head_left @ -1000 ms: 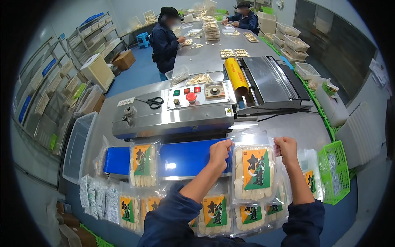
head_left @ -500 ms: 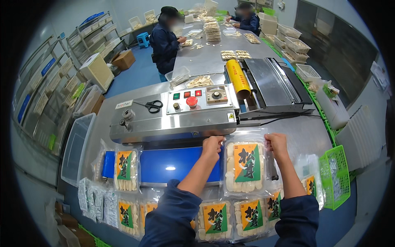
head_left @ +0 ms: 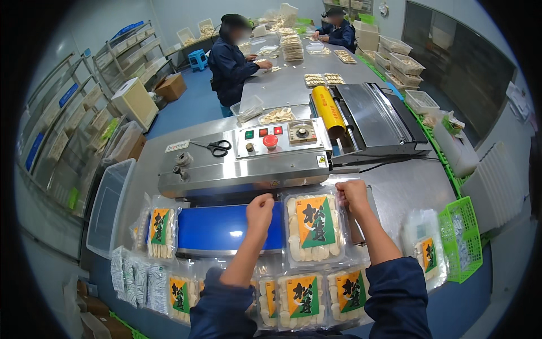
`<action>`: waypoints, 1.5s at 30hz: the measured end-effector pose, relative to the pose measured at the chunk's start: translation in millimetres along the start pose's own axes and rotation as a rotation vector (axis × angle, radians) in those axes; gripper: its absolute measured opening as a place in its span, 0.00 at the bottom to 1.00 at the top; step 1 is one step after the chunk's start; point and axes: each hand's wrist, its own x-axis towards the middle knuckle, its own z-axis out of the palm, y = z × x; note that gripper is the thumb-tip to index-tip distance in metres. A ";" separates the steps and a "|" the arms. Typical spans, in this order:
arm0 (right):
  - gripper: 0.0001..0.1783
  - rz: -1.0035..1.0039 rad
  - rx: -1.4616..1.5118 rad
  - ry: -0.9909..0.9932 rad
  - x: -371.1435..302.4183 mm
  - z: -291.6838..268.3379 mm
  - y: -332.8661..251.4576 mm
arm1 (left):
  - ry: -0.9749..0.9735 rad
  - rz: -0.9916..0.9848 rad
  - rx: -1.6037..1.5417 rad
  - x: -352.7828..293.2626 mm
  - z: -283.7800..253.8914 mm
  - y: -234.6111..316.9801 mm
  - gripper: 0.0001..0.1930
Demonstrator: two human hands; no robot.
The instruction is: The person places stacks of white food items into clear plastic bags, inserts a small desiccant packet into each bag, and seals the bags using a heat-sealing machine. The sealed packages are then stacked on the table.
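Observation:
A clear plastic bag (head_left: 313, 229) holds a tray of pale sliced mushrooms under an orange and green label. It lies at the right end of a blue conveyor belt (head_left: 223, 229), along the front of a steel band sealer (head_left: 243, 172). My left hand (head_left: 259, 213) is closed at the bag's upper left corner, above the belt. At the opposite upper corner, my right hand (head_left: 353, 196) pinches the film. Another filled mushroom bag (head_left: 162, 231) rests at the belt's left end. Several similar bags (head_left: 302, 299) line the table's front edge, partly behind my forearms.
Black scissors (head_left: 217, 148) lie on the sealer. Behind it stands a wrapping machine (head_left: 378, 116) with a yellow film roll (head_left: 327, 110). A green basket (head_left: 460, 240) is at the right, a clear bin (head_left: 110, 206) at the left. Two co-workers (head_left: 231, 65) work at the far table.
Both hands have moved left with the mushroom bag, bringing it closer to the belt. The view has shifted slightly. The nearer co-worker's arm now reaches farther over the table.

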 end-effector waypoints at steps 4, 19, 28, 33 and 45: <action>0.08 -0.021 -0.013 0.002 -1.4 16.9 4.3 | 0.115 0.321 0.345 -80.1 -59.2 36.4 0.10; 0.17 -0.296 -1.096 -0.266 -163.4 -26.5 43.6 | -0.581 0.490 0.958 -232.1 -95.7 -24.9 0.27; 0.13 -0.180 -0.873 -0.038 -185.6 -0.9 102.7 | -0.577 0.592 1.024 -231.1 -102.0 -30.0 0.28; 0.08 0.152 -0.157 -0.144 -197.4 -35.9 76.9 | -0.529 0.414 0.619 -220.3 -90.3 -34.5 0.29; 0.07 0.117 0.035 -0.237 -142.6 -124.9 -7.3 | -0.648 -0.473 -0.242 -117.6 32.4 21.6 0.16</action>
